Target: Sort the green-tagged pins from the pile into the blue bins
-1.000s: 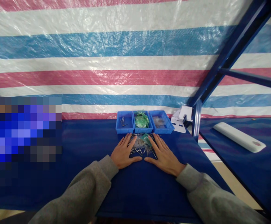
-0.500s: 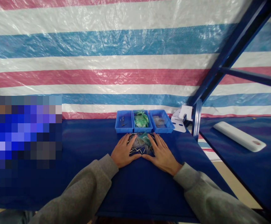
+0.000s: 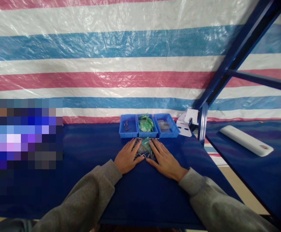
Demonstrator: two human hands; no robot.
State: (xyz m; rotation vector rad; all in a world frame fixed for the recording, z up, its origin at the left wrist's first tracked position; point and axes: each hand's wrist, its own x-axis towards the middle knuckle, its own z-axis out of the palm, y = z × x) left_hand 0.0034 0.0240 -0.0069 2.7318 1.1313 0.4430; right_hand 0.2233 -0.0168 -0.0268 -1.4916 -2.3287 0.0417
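Observation:
My left hand (image 3: 127, 157) and my right hand (image 3: 163, 158) lie flat on the blue table (image 3: 87, 180), fingers stretched out, cupping a small heap of thin metal pins and green pieces (image 3: 144, 149) between them. The thumbs nearly meet in front of the heap. Just behind it stand three blue trays in a row: the left tray (image 3: 128, 126) holds a few pins, the middle tray (image 3: 146, 125) green pieces, the right tray (image 3: 166, 126) something pale and clear. Grey sleeves cover both forearms.
A white bracket-like part (image 3: 187, 124) lies right of the trays by a blue upright post (image 3: 202, 124). A long white object (image 3: 247, 140) rests on the neighbouring table at right. A striped tarpaulin hangs behind. A blurred patch covers the left.
Both hands have slid inward toward each other, squeezing the scattered pins and green pieces into a tighter heap. The gap between the thumbs has shrunk.

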